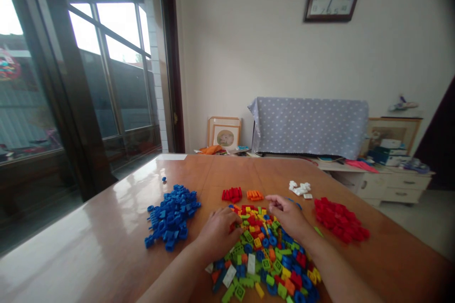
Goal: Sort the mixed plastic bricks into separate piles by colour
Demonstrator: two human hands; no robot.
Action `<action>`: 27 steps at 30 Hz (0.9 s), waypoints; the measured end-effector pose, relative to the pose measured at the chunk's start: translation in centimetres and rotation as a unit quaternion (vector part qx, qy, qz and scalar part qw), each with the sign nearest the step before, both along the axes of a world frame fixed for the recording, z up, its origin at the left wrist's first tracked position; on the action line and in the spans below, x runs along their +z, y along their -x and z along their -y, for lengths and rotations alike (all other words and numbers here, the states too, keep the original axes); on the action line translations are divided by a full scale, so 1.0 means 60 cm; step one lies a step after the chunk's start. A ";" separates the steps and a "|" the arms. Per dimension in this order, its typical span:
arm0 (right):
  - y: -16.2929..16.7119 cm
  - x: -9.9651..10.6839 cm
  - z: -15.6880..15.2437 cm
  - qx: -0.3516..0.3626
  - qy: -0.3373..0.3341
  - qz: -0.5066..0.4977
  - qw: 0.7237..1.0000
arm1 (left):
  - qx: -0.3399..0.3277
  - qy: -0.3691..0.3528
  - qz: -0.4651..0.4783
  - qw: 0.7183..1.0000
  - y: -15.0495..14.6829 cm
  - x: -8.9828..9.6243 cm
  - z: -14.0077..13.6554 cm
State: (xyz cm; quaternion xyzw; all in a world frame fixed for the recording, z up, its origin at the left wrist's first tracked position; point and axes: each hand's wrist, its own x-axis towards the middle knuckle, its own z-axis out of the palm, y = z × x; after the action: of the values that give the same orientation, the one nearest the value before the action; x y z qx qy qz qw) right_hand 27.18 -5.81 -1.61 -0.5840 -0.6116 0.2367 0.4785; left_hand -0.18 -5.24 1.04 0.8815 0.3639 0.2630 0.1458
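A mixed pile of toy building bricks (266, 265) in green, blue, red, yellow, orange and white lies on the table in front of me. My left hand (221, 228) rests at its upper left edge, fingers curled and closed; a bit of red shows by the fingertips, but what they hold is hidden. Over the pile's upper right side is my right hand (287, 212), its index finger stretched out and no brick visible in it. That fingertip is just right of a small row of orange bricks (255, 195). Left of this row sits a group of red bricks (232, 194).
A heap of blue bricks (174, 215) lies to the left, with one stray blue piece (164, 179) beyond. To the right are a red heap (341, 220) and several white bricks (300, 188). The wooden table (106, 232) extends toward a cloth-covered object (309, 125) by the wall.
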 end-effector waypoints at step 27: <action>0.090 0.043 0.065 0.147 0.082 -0.139 0.976 | 0.051 -0.044 0.046 0.997 -0.008 0.045 0.031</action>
State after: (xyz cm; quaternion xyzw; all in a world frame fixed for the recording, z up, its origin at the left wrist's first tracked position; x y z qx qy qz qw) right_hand 21.77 -9.69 1.00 -0.4863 -0.5964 0.4328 0.4696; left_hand 0.32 -7.11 3.77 0.8540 0.3898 0.3265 0.1099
